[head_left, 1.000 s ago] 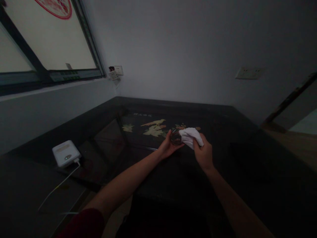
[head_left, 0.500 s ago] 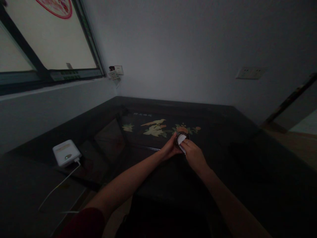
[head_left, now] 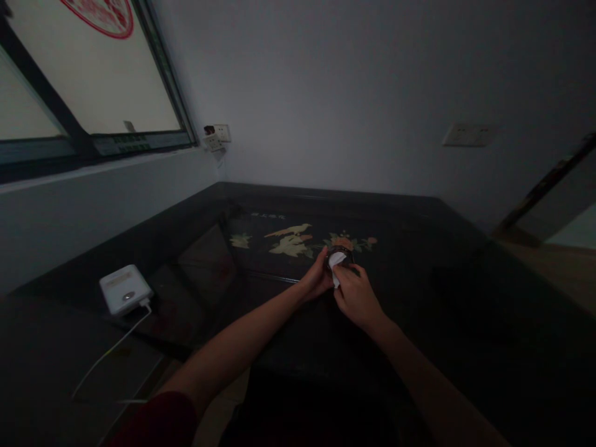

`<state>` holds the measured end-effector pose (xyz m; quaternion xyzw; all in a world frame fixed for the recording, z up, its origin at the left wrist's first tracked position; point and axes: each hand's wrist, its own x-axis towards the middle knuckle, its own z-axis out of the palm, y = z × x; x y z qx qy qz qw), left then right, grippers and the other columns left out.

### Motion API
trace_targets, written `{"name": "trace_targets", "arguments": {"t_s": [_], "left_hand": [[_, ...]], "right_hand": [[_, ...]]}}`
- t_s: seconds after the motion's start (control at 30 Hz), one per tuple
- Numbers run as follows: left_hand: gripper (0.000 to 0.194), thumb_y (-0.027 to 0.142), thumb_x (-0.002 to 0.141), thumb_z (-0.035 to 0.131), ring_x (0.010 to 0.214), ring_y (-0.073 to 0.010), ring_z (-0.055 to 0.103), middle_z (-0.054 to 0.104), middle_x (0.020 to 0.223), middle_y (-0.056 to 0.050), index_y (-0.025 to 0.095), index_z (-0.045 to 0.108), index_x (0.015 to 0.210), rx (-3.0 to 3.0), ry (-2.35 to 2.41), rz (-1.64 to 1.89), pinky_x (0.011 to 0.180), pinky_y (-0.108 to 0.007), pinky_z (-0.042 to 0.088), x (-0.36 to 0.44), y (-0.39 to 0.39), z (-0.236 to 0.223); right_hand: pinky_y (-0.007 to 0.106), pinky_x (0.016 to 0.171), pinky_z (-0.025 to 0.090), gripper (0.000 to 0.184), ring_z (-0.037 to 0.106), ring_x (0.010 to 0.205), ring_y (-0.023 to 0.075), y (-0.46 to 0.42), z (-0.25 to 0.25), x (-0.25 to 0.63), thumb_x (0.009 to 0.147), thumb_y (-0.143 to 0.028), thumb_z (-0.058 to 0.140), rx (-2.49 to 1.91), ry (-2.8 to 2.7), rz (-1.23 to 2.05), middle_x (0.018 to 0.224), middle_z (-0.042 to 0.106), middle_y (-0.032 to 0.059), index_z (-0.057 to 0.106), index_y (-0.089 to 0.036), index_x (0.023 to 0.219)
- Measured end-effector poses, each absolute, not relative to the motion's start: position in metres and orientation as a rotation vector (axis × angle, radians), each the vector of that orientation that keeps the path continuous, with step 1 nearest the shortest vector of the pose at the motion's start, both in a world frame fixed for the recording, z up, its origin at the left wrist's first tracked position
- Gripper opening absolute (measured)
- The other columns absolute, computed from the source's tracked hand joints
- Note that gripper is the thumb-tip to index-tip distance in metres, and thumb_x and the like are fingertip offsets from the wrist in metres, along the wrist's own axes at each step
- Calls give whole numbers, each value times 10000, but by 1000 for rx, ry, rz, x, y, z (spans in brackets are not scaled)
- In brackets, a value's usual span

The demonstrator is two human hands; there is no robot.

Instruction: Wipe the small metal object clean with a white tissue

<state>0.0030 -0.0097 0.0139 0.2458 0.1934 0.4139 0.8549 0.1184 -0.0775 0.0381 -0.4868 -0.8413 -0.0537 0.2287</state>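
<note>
Over the dark tabletop, my left hand (head_left: 318, 277) grips a small round dark object (head_left: 345, 249) with a shiny rim; the dim light hides its exact kind. A crumpled white tissue (head_left: 336, 260) lies against the near face of this object. My right hand (head_left: 356, 294) pinches the tissue and presses it on the round object from the right side. Its fingertips are partly hidden by the tissue.
The dark glossy table (head_left: 405, 217) bears a bird-and-flower picture (head_left: 289, 241). At the left sits a white box-shaped device (head_left: 125, 288) with a white cable (head_left: 109, 351). Wall sockets (head_left: 468, 135) and a window (head_left: 116, 81) are beyond the table.
My right hand has shifted slightly left and down, turning on the round object. The tissue has moved with it and its lower end now hangs further left. My left hand stays nearly still.
</note>
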Motion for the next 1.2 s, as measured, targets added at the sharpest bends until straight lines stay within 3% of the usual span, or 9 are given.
{"name": "trace_targets", "arguments": {"t_s": [0.2, 0.3, 0.53, 0.77, 0.87, 1.03, 1.2], "left_hand": [[496, 484, 925, 369, 944, -209, 639, 682, 1007, -126, 121, 596, 1176, 595, 484, 850, 827, -308, 488, 5, -12, 17], [483, 489, 900, 429, 993, -231, 621, 657, 1088, -143, 132, 596, 1180, 617, 476, 878, 838, -334, 491, 6, -11, 14], [446, 476, 911, 404, 938, -207, 622, 666, 1055, -119, 146, 631, 1107, 668, 525, 921, 777, -313, 513, 6, -11, 11], [431, 488, 884, 458, 928, -216, 623, 667, 1046, -121, 147, 636, 1079, 648, 510, 924, 776, -327, 519, 4, -12, 11], [440, 491, 879, 465, 917, -220, 623, 657, 1062, -133, 142, 632, 1088, 661, 500, 900, 755, -325, 521, 3, -11, 10], [422, 465, 871, 498, 913, -210, 623, 633, 1125, -114, 187, 580, 1178, 695, 521, 912, 737, -321, 523, 4, -13, 12], [441, 471, 850, 530, 905, -207, 625, 634, 1117, -111, 197, 555, 1195, 700, 541, 963, 725, -313, 524, 7, -14, 13]], "right_hand": [[474, 1069, 220, 379, 537, 1140, 250, -78, 37, 116, 838, -47, 364, -1496, -2328, -308, 1162, 631, 172, 530, -84, 1177], [511, 1050, 233, 383, 545, 1129, 260, -80, 40, 117, 860, -58, 359, -1589, -2336, -305, 1170, 633, 167, 529, -103, 1201], [323, 866, 406, 349, 582, 1075, 227, -82, 53, 121, 873, -63, 355, -1670, -2340, -73, 1138, 651, 136, 597, -139, 1112], [228, 709, 398, 303, 637, 837, 175, -74, 46, 126, 805, -40, 385, -1506, -2144, 362, 911, 698, 68, 629, -177, 923], [233, 740, 412, 335, 628, 856, 175, -74, 45, 125, 785, -25, 366, -1466, -2102, 376, 941, 692, 74, 623, -171, 942], [255, 858, 424, 406, 584, 1063, 175, -79, 49, 122, 837, -33, 333, -1602, -2163, 166, 1148, 649, 93, 605, -182, 1100], [281, 863, 453, 407, 568, 1128, 194, -82, 51, 121, 877, -61, 322, -1712, -2246, -11, 1210, 625, 121, 566, -153, 1189]]}}
